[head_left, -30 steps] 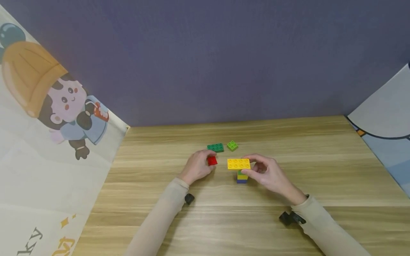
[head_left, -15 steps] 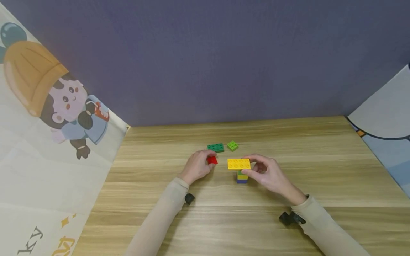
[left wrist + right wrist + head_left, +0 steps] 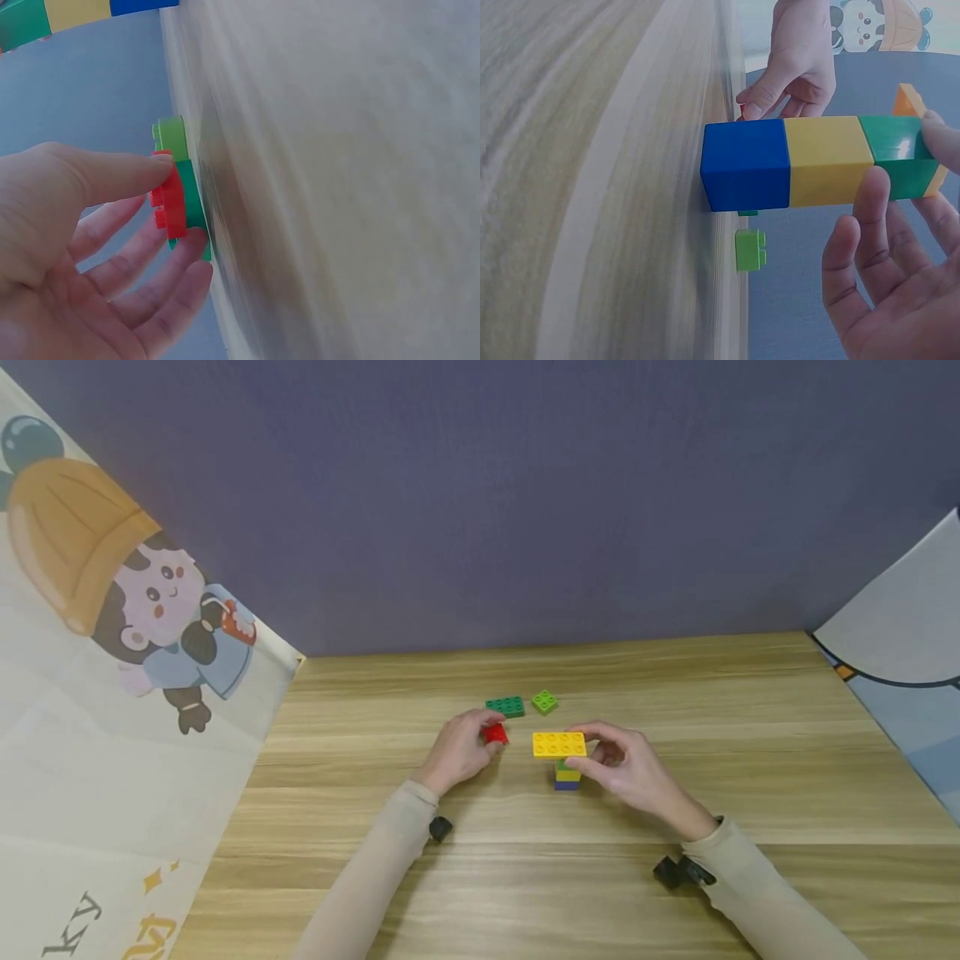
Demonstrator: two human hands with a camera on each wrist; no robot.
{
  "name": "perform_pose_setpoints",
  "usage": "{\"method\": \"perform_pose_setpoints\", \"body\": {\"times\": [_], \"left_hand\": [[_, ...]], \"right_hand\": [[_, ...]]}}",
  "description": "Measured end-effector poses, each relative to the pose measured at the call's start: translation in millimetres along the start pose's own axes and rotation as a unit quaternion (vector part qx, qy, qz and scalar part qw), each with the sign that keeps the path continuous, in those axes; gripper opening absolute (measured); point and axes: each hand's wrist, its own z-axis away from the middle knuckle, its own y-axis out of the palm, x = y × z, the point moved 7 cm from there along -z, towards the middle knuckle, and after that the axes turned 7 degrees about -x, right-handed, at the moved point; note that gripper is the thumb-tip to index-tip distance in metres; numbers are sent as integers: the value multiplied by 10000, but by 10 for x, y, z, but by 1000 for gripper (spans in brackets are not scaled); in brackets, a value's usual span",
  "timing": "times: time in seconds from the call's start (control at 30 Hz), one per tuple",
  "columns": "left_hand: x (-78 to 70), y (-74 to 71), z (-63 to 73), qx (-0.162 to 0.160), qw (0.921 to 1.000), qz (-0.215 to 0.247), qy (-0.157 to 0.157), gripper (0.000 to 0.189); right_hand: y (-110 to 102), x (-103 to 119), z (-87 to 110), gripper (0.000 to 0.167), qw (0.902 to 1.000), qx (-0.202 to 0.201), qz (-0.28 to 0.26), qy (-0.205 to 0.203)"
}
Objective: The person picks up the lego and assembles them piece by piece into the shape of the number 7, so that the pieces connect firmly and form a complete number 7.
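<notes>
My left hand pinches a red toy building brick between thumb and fingers. In the left wrist view, studs show along one side of the red brick, held close over the table. My right hand grips a long yellow brick by its right end, its studs facing up. This brick tops a small upright tower: a green brick, then a square yellow brick, then a blue brick at the bottom. In the right wrist view, my thumb lies against the tower's upper end.
Beyond my left hand lies a dark green brick on the wooden table. A light green square brick sits to its right. Behind the table rises a dark blue-grey panel, with a cartoon-printed panel on the left.
The red brick has turned in my left fingers, from a smooth face showing to studs showing. My right hand and the tower stay where they were.
</notes>
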Motion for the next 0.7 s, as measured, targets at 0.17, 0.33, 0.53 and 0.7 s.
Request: {"method": "perform_pose_setpoints", "body": {"times": [0.17, 0.33, 0.53, 0.7], "left_hand": [[-32, -13, 6, -52, 10000, 73, 28, 41], [-56, -24, 14, -52, 9998, 177, 91, 40], [-44, -21, 33, -59, 9993, 364, 30, 39], [-39, -16, 54, -73, 9977, 677, -26, 38]], "right_hand": [[-2, -5, 2, 38, 10000, -14, 13, -16], [-6, -7, 1, 38, 10000, -25, 5, 1], [-9, -10, 2, 38, 10000, -37, 5, -24], [-14, -12, 7, 38, 10000, -36, 5, -37]]}}
